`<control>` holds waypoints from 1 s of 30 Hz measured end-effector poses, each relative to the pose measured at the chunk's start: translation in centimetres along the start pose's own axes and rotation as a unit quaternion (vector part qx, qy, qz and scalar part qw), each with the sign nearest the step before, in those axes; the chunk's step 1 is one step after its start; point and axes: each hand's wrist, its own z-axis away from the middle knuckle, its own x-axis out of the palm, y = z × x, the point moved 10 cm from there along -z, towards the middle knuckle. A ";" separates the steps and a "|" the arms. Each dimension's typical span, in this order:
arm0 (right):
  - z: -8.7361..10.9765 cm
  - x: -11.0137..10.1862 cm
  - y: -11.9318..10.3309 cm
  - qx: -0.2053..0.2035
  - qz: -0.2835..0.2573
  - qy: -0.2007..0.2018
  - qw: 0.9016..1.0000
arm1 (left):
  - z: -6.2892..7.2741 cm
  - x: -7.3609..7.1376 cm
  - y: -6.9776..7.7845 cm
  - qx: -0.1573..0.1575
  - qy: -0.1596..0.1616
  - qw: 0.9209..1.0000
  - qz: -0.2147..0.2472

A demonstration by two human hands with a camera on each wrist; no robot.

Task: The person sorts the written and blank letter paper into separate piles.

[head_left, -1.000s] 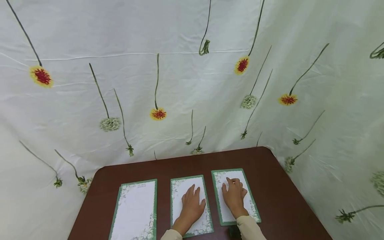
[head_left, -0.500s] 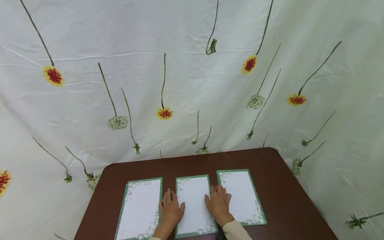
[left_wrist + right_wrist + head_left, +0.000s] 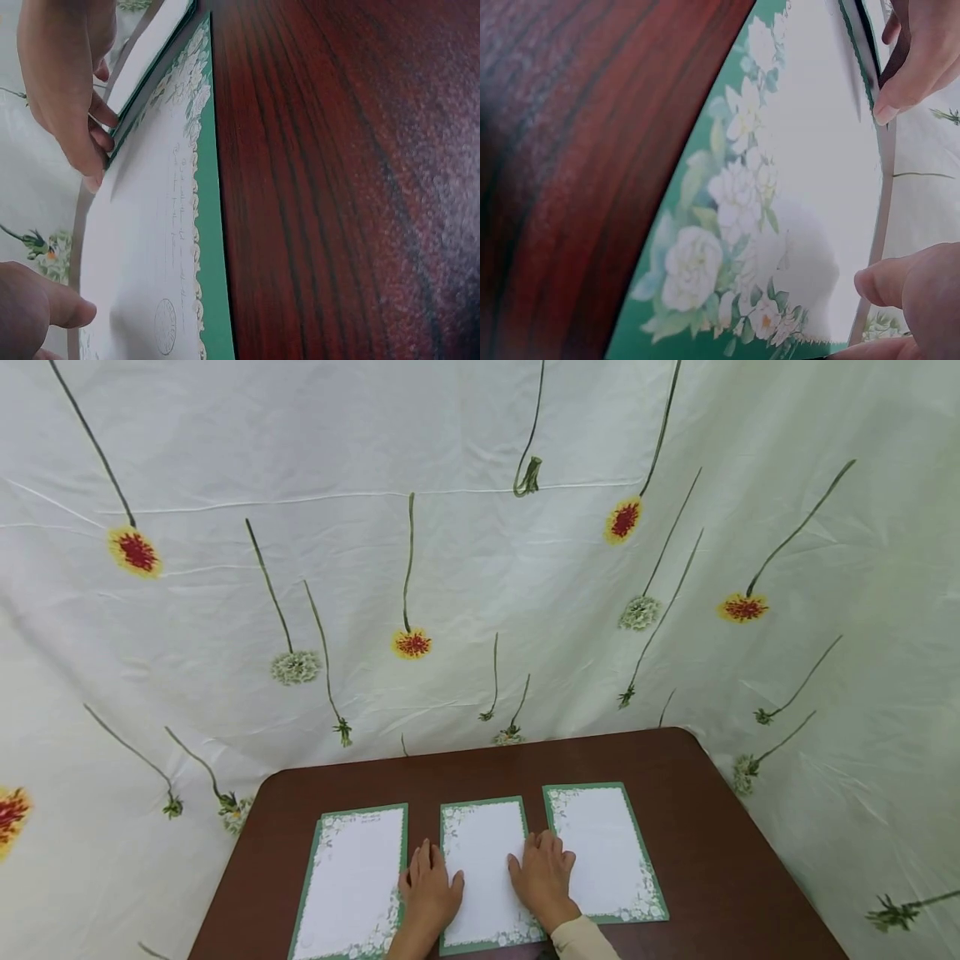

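Note:
Three white sheets of floral stationery with green borders lie in a row on the dark wooden table. At the long left edge of the middle sheet (image 3: 483, 860) is my left hand (image 3: 431, 889), its fingers extended over the gap beside the left sheet (image 3: 348, 877) and its thumb over the paper. My right hand (image 3: 543, 877) is at the opposite edge, fingers loosely bent near the right sheet (image 3: 606, 852), thumb over the middle one. In the left wrist view, faint printed lines and a round stamp-like mark show on the stationery paper (image 3: 142, 225). White flowers decorate the border (image 3: 735, 195) in the right wrist view.
The brown table (image 3: 712, 860) has rounded far corners and extends past the sheets on both sides. Behind it hangs a pale cloth (image 3: 450, 568) printed with flowers and stems.
Both hands have shifted left, the left from the middle sheet to its left edge, the right from the right sheet to the middle sheet's right edge. Over the last half second they barely move.

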 end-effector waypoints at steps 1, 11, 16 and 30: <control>0.0 0.0 0.0 0.002 -0.003 0.001 1.000 | 0.0 0.1 -0.1 -0.003 -0.002 1.000 0.003; 0.2 0.1 0.2 0.008 -0.022 0.013 1.000 | -0.1 0.6 -0.1 -0.003 0.010 1.000 0.028; 0.1 -0.1 0.2 0.010 -0.033 0.015 0.999 | 0.0 0.4 0.0 -0.006 0.017 0.999 0.043; -0.6 -1.3 0.7 -0.006 -0.092 0.074 0.993 | -0.1 -1.6 0.3 0.028 0.083 0.996 0.030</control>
